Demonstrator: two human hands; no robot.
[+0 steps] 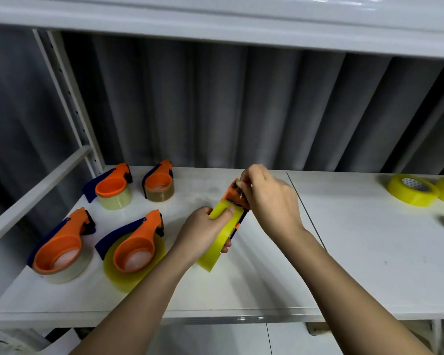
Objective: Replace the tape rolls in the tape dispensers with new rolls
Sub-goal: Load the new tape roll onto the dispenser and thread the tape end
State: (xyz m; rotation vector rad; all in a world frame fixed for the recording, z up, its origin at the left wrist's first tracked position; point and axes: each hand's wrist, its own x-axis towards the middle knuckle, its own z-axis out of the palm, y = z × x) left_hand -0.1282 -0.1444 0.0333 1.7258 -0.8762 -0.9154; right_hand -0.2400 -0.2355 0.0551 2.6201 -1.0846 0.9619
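Observed above white metal shelf [267,290]: one orange plastic tape dispenser [235,194] loaded with yellow tape roll [222,234]. Left hand [205,231] gripped round roll, thumb on top; right hand [267,193] pinched at dispenser's cutter end. Counted four more orange loaded dispensers [136,242] at left, two loose yellow rolls [412,189] far right.

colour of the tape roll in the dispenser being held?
Translucent yellow tape roll, gripped by the left hand in an orange dispenser; head view.
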